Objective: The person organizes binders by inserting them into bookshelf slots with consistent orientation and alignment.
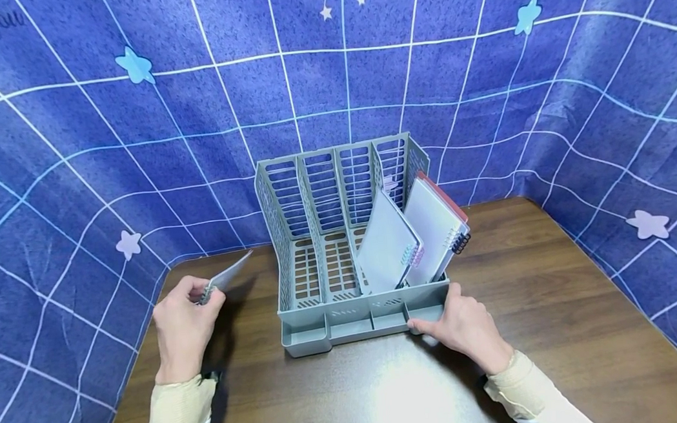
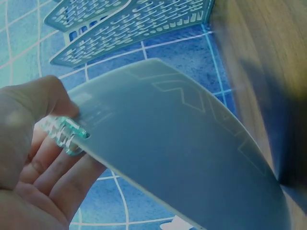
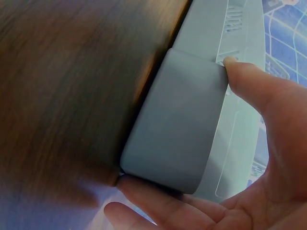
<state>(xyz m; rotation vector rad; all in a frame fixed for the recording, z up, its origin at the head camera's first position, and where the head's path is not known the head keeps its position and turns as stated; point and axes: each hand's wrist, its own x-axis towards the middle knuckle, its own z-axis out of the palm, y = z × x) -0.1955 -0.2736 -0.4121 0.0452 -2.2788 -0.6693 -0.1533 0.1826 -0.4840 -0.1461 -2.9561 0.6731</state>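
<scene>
My left hand (image 1: 185, 321) pinches a spiral notebook (image 2: 177, 139) by its ring-bound edge, left of the organizer and above the table. In the left wrist view the thumb lies over the binding, with fingers beneath and the grey-blue cover facing the camera. A grey desk file organizer (image 1: 350, 309) with upright dividers stands in the middle. My right hand (image 1: 470, 326) grips its front right corner, the thumb at the small front tray (image 3: 172, 120) and the other fingers around the side. Spiral notebooks (image 1: 388, 242) lean in its right-hand slots.
A red-covered notebook (image 1: 443, 195) leans at the far right of the organizer, its black rings facing forward. The left slots show bare slatted floors. Behind the wooden table (image 1: 555, 327) hangs a blue cloth (image 1: 204, 103) with white grid lines and stars.
</scene>
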